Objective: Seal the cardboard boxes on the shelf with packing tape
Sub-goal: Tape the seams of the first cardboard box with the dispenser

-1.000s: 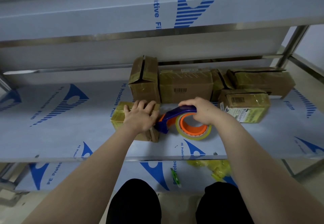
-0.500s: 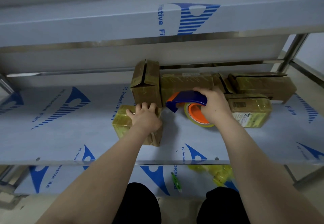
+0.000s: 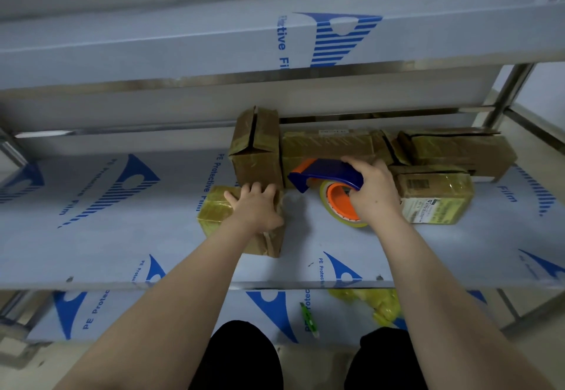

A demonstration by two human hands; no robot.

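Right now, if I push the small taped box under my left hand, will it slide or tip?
Likely slides, not tips: the small taped box lies low on the film-covered shelf. Its glossy tape wrap probably feels slick under the left hand.

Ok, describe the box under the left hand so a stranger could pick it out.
Find the middle shelf of the metal rack, lined with blue-printed film. A row of cardboard boxes stands along its back; this box lies alone in front of the row's left end, left of the tape dispenser held by the right hand. Only it has the left hand resting on top.
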